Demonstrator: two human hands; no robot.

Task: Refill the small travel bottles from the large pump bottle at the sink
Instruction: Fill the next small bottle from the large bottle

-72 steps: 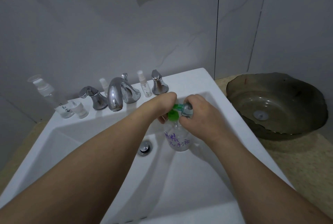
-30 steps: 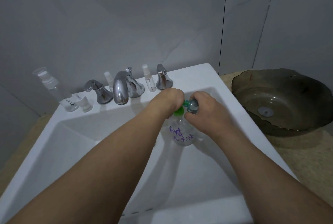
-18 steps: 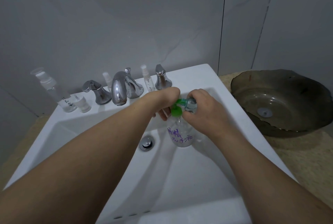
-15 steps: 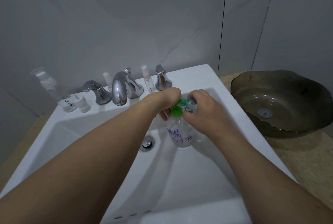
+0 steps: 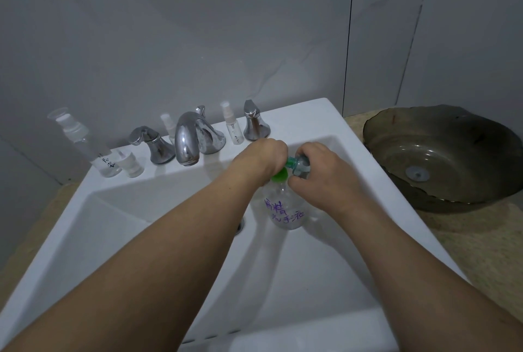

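Note:
A large clear pump bottle [image 5: 285,210] with purple writing stands upright in the white sink [image 5: 297,122]. Its green pump head [image 5: 280,174] shows just below my left hand [image 5: 263,156], whose curled fingers close over the pump top. My right hand [image 5: 322,179] grips a small clear travel bottle [image 5: 301,164], tilted with its mouth at the green nozzle. How much liquid the small bottle holds cannot be made out.
On the sink's back ledge stand a chrome faucet [image 5: 186,142] with two handles, a small spray bottle [image 5: 233,128], another one [image 5: 169,125] behind the faucet, a taller pump bottle [image 5: 85,145] and a small cap [image 5: 131,164]. A dark glass bowl [image 5: 452,153] sits at the right.
My left hand has sunk a little onto the pump head, covering more of the green. My left forearm now hides most of the drain. The right hand keeps the small bottle at the nozzle.

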